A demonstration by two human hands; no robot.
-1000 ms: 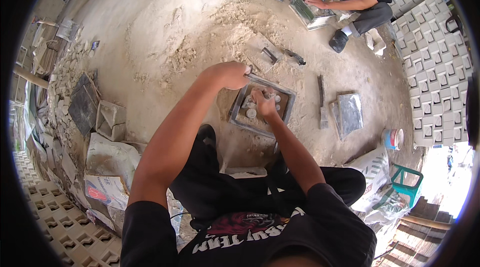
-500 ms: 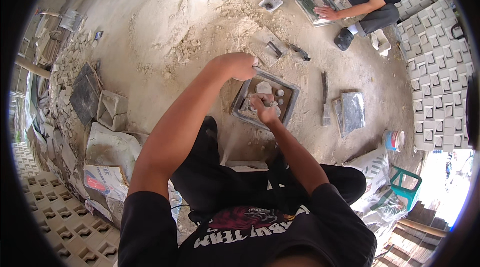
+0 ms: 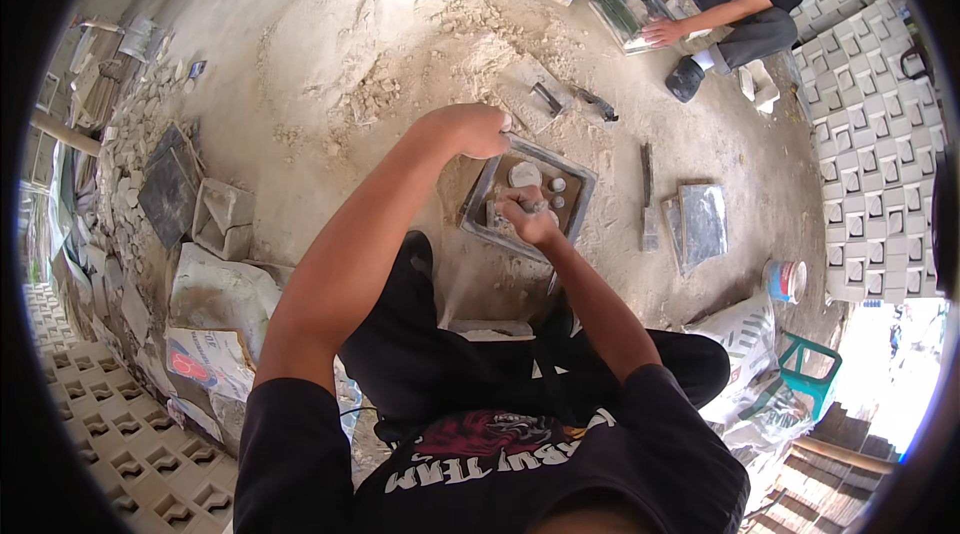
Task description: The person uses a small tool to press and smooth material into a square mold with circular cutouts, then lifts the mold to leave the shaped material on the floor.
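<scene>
A square grey mould frame [image 3: 555, 157] lies on the ground in front of me. Inside it stand a large pale round disc [image 3: 525, 174] and small round knobs [image 3: 558, 185], with sandy powder around them. My left hand [image 3: 483, 131] is closed at the frame's far left corner, fingers curled over the rim. Over the middle of the mould, my right hand [image 3: 530, 215] makes a fist, knuckles down among the round pieces. Whatever that fist grips is mostly hidden by the fingers.
Beyond the mould lie a trowel [image 3: 540, 94] and a heap of pale powder [image 3: 370, 24]. Dark flat plates [image 3: 703, 224] and a long bar [image 3: 648, 199] rest to the right. At the far right another person works with a second mould [image 3: 628, 14]; patterned blocks [image 3: 880, 154] are stacked behind.
My right hand has shifted slightly left within the mould; my left hand stays at the corner. The other person's trowel has moved right, closer to their mould.
</scene>
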